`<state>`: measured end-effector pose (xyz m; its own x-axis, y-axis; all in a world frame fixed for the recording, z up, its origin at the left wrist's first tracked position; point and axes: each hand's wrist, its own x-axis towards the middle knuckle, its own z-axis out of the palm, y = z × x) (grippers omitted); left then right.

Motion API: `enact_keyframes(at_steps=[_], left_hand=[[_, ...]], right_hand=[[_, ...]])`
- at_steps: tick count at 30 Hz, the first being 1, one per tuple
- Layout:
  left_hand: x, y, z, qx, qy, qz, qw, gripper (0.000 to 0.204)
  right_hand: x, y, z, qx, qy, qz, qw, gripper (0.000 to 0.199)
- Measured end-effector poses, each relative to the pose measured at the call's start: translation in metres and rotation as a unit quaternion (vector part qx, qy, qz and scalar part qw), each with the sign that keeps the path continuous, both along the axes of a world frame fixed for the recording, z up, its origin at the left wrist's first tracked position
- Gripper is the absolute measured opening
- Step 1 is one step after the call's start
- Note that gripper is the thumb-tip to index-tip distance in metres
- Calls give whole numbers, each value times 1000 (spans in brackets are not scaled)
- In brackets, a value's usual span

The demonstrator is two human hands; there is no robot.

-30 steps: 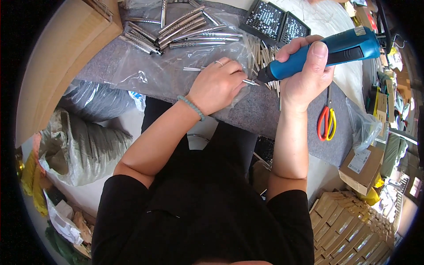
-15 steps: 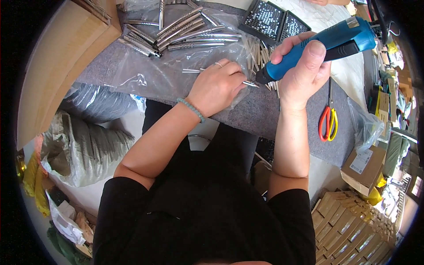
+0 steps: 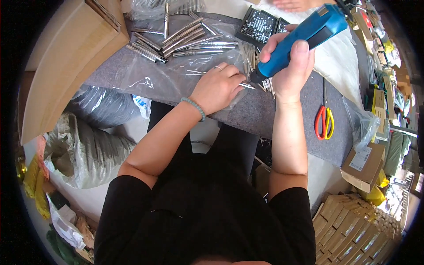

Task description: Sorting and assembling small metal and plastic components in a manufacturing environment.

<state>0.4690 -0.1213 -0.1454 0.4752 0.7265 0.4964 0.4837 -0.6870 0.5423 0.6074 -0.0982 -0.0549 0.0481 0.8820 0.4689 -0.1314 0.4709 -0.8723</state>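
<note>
My right hand is wrapped round a blue electric screwdriver, its black nose tilted down and to the left. Just left of that nose, my left hand is closed in a pinch on a thin metal rod, whose pointed end sticks out past the fingers. More thin rods lie on the table below and behind the screwdriver's nose. Beyond my left hand is a pile of perforated metal tubes on clear plastic sheeting.
A black tray of small shiny pieces stands at the back. Scissors with red and yellow handles lie on the grey tabletop at right. A large cardboard box borders the left side. Another person's hand shows at the far edge.
The screwdriver and my right hand have shifted slightly left in the picture. My left hand keeps its pinch on the rod. The other person's hand shows more at the far edge.
</note>
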Motion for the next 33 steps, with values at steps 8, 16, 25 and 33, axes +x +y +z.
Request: enact_keyframes(at_steps=[8, 16, 25, 33], left_hand=[[-25, -14, 33, 146, -7, 42, 988, 17], [-49, -30, 65, 191, 14, 40, 981, 18], [-65, -30, 82, 200, 5, 58, 978, 21], [-67, -61, 95, 152, 49, -44, 986, 19]], right_hand=[[0, 30, 79, 95, 9, -133, 987, 26], [23, 60, 116, 75, 28, -99, 992, 31], [17, 12, 72, 141, -269, -333, 893, 39], [-9, -117, 13, 146, -527, -49, 836, 16]])
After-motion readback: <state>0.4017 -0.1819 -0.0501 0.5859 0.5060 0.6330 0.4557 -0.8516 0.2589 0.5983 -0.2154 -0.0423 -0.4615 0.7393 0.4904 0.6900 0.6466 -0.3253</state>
